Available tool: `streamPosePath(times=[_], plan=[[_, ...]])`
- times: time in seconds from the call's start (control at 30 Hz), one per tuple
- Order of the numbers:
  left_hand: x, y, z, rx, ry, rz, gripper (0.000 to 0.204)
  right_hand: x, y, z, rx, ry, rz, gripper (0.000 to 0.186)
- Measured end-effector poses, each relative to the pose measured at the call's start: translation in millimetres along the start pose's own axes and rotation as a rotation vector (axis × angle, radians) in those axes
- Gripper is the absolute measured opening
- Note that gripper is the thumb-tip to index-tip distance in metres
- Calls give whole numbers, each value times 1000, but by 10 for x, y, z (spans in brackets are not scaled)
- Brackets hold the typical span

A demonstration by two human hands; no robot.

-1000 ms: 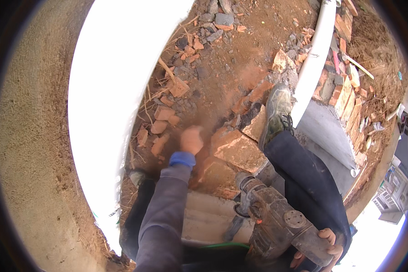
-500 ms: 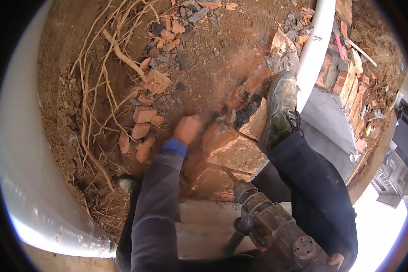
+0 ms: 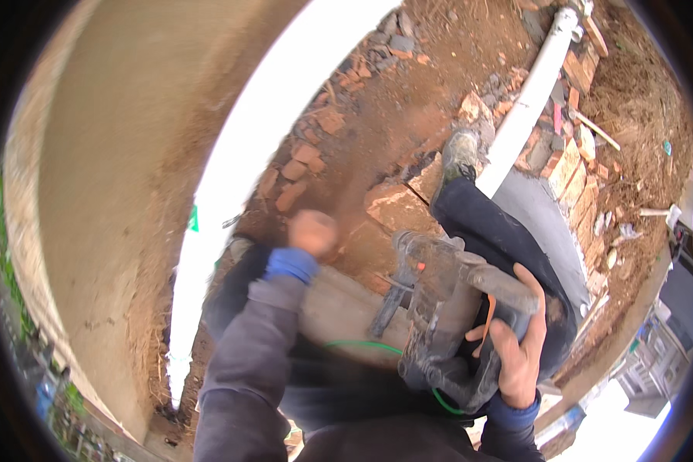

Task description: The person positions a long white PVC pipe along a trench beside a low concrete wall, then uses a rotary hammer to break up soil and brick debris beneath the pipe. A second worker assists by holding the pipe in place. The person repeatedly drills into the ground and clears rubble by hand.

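My right hand (image 3: 520,356) is wrapped around the rear handle of a dusty grey rotary hammer drill (image 3: 443,296). The drill lies across in front of my body, its dark side handle sticking out to the left and its front end near the broken brickwork (image 3: 396,206). The bit cannot be made out. My left hand (image 3: 313,232), in a dark sleeve with a blue cuff, is over the dirt left of that brickwork. Motion smears its fingers, and I see nothing in it.
Loose brick pieces (image 3: 294,169) lie beside a large white pipe (image 3: 242,146) on the left. A thinner white pipe (image 3: 525,108) runs past my right shoe (image 3: 460,154). A wooden-handled hammer (image 3: 597,129) lies at the far right. A green cord (image 3: 362,346) passes below the drill.
The view has tilted, showing more wall and pipe at left. The drill has been drawn back and turned, its bit no longer visible at the bricks. My right hand has come into fuller view.
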State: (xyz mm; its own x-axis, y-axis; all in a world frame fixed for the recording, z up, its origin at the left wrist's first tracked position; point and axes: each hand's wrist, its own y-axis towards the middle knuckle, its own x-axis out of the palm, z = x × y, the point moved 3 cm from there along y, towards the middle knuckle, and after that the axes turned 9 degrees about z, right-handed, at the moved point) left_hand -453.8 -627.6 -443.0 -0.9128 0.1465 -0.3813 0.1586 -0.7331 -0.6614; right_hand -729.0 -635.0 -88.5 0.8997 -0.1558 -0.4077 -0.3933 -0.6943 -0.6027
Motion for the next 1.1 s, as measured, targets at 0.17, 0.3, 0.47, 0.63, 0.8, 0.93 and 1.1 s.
streamPosePath(times=[0.17,0.3,0.47,0.63,0.8,0.93,1.1], plan=[[837,-1271,494,59,-19,-369,49,-3,3,27,15,119,-81,70],[1150,-1484,308,-153,-287,-104,33,42,19,69,73,210,-79,72],[1043,-1650,460,-476,-386,-558,31,62,-70,-239,75,67,-3,75],[591,-1830,1085,-505,-820,-696,21,144,-331,-871,-109,60,-72,92],[486,-1744,1101,-473,-1135,-491,22,541,-120,-1328,-43,-253,-138,88],[645,-1693,783,-647,-1243,-386,20,1166,521,-1423,-19,-556,-404,56],[828,-1523,640,-925,-1416,-258,25,1881,1007,-1310,-55,-714,-685,34]])
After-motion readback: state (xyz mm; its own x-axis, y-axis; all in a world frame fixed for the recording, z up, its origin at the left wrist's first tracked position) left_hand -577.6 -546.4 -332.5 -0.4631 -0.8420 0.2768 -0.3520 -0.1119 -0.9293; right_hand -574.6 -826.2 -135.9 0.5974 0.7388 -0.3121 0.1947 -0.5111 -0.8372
